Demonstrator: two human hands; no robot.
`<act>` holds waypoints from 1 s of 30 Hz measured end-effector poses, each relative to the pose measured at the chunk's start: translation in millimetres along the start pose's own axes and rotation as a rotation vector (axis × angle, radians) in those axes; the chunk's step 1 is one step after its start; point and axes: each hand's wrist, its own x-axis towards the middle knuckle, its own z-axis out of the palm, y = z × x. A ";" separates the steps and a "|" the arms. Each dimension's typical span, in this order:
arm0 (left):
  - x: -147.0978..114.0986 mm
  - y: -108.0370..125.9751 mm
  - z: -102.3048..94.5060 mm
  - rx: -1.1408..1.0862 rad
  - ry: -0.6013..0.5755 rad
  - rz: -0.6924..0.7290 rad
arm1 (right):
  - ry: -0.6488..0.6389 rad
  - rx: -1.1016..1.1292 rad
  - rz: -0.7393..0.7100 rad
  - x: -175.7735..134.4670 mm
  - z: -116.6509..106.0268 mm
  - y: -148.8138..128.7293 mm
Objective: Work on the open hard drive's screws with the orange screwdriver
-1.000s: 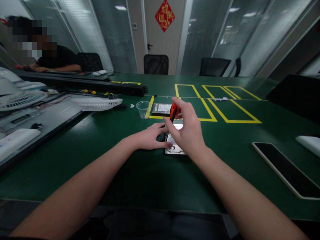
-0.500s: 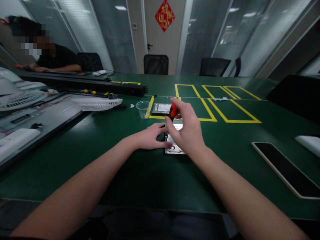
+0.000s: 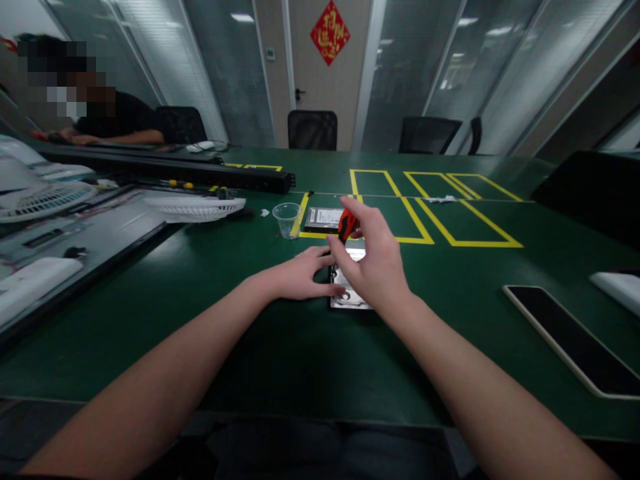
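Over a smooth, dark-green tabletop (image 3: 225,353), before frosted glass panels (image 3: 415,73).
Grasping a contoured, red-and-black tool handle (image 3: 345,223) in the curled right hand (image 3: 377,257), slightly tilted above a flat, silvery metal hard drive (image 3: 355,301) lying on the tabletop. Resting the left hand (image 3: 305,272), thumb spread, at the hard drive's left edge, fingertips partly hidden; impossible to tell whether gripping. Facing, just beyond, a dark-edged, white-labelled rectangular drive (image 3: 323,218) inside a yellow tape outline (image 3: 413,240), near a clear, tapering plastic cup (image 3: 286,223).
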 end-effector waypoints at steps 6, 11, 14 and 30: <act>-1.3 0.0 -1.0 0.020 -0.017 -0.040 | 0.025 -0.008 0.012 0.4 -0.7 -1.9; -0.4 2.9 -3.1 0.026 -0.038 -0.039 | 0.000 0.003 0.022 0.9 -2.6 -5.8; -0.5 3.5 -3.3 0.032 -0.037 -0.037 | 0.013 -0.021 0.041 1.9 -3.8 -6.2; -3.4 -5.7 -8.9 0.050 -0.055 -0.051 | 0.050 -0.028 0.045 -1.3 -0.3 1.2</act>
